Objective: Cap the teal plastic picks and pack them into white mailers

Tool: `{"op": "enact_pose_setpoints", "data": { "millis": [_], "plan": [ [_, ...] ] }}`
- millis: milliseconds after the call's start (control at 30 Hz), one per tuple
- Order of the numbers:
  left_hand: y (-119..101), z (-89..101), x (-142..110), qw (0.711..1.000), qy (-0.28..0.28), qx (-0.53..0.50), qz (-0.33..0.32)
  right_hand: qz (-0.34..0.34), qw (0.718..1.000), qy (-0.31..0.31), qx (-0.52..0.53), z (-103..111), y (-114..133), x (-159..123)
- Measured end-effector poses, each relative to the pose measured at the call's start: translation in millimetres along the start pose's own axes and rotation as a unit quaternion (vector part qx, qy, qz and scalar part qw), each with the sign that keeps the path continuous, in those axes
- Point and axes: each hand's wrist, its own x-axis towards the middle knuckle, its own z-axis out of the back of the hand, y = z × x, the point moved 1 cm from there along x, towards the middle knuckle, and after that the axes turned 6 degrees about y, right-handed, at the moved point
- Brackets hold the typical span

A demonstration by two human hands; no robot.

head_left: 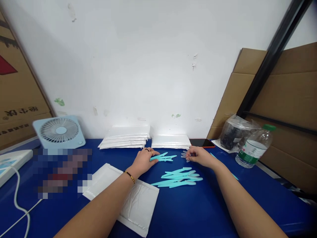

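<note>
The teal bundle (166,158) sits mid-table (183,213); left hand (143,162) has thumb and fingers closed on its ends, likely keeping it together. Right hand (199,155) curls its fingertips at clear pieces (183,154); gripping or just touching, can't tell. Loose sticks (178,181) spread nearer. White packs (170,141) bound the far edge; forearms have room between fan (59,130) and bottle (250,152).

White wall (138,72) behind blue table (188,211)

You face the scuffed wall, green patches (59,101) on it just above the table. To the table's left you have printed cardboard (23,87); to its right, plain cardboard (294,89) and a slanting black bar (274,49). Pale light covers the wall, dimmer above the table's left end.
</note>
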Motion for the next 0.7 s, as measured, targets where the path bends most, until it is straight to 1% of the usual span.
{"op": "enact_pose_setpoints", "data": {
  "millis": [67,133,200,233,267,333,367,433,533,600,700],
  "plan": [
    [3.5,-5.4,1.7,1.000,0.016,-0.014,-0.010,0.023,0.998,0.057,0.006,-2.2,5.9,-2.1],
    [5.3,-9.1,3.5,0.999,0.021,-0.026,-0.017,0.030,0.994,0.107,-0.005,-5.4,10.1,-3.3],
    [3.6,-9.1,3.8,0.999,0.010,-0.030,-0.016,0.031,0.991,0.132,-0.016,-8.8,11.9,-3.1],
    [1.1,-7.5,3.1,0.999,-0.004,-0.031,-0.014,0.032,0.990,0.133,-0.016,-10.6,12.4,-2.5],
    [-2.5,-5.3,1.8,0.999,-0.020,-0.031,-0.012,0.037,0.991,0.131,-0.011,-12.5,13.1,-1.6],
    [-12.3,-0.4,-1.8,0.998,-0.047,-0.034,-0.021,0.048,0.993,0.108,0.005,-16.8,16.1,0.9],
    [-17.8,1.2,-3.6,0.998,-0.048,-0.037,-0.034,0.051,0.994,0.092,0.015,-19.1,18.5,2.3],
    [-27.8,1.8,-5.8,0.997,-0.022,-0.038,-0.070,0.049,0.996,0.066,0.036,-23.8,24.6,4.8],
    [-34.7,-1.5,-4.5,0.995,0.017,-0.029,-0.097,0.047,0.995,0.061,0.065,-28.3,30.9,7.3],
    [-32.5,-2.6,-2.1,0.996,0.011,-0.015,-0.084,0.043,0.995,0.052,0.068,-27.1,28.3,8.0],
    [-21.8,-0.2,0.3,0.999,-0.012,0.015,-0.042,0.018,0.998,0.023,0.053,-18.7,13.0,6.8]
  ]
}}
